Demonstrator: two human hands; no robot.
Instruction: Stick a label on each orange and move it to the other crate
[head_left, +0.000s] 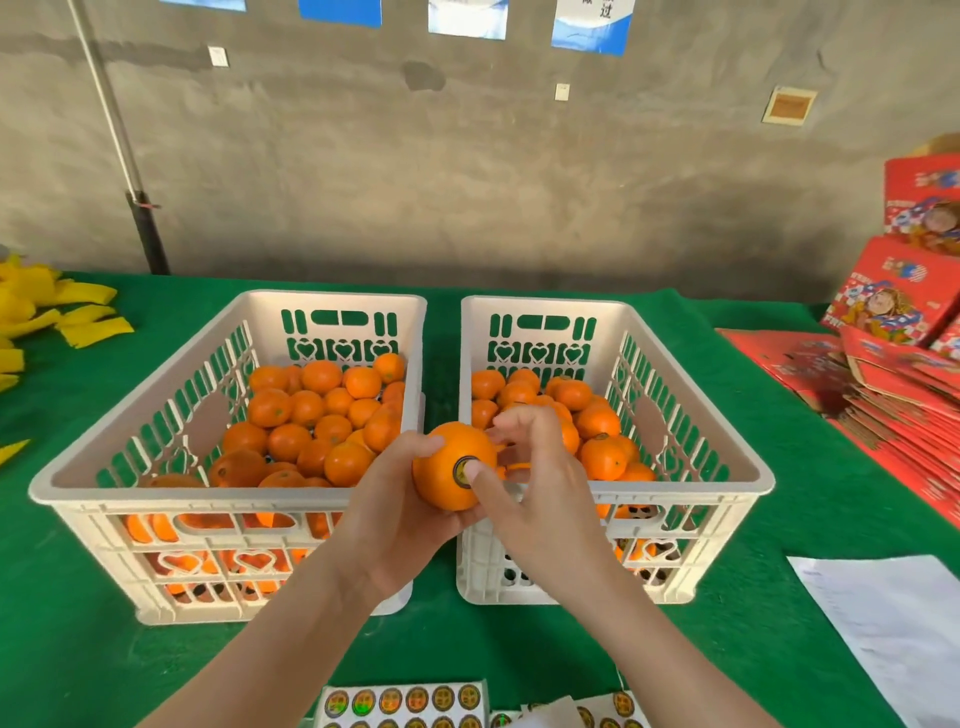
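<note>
My left hand (387, 512) grips an orange (441, 462) from below and the side, above the gap between two white crates. My right hand (540, 483) presses its thumb on a round dark label (462, 470) on the orange's near face; its other fingers are loosely curled above the fruit. The left crate (156, 499) holds several oranges, and so does the right crate (727, 483). Label sheets (405, 701) with round stickers lie at the near table edge.
The crates stand on a green cloth (779, 519). Yellow wrappers (47, 312) lie at the far left. Red cartons (893, 364) are stacked at the right, and a white paper (893, 613) lies near right. A grey wall rises behind.
</note>
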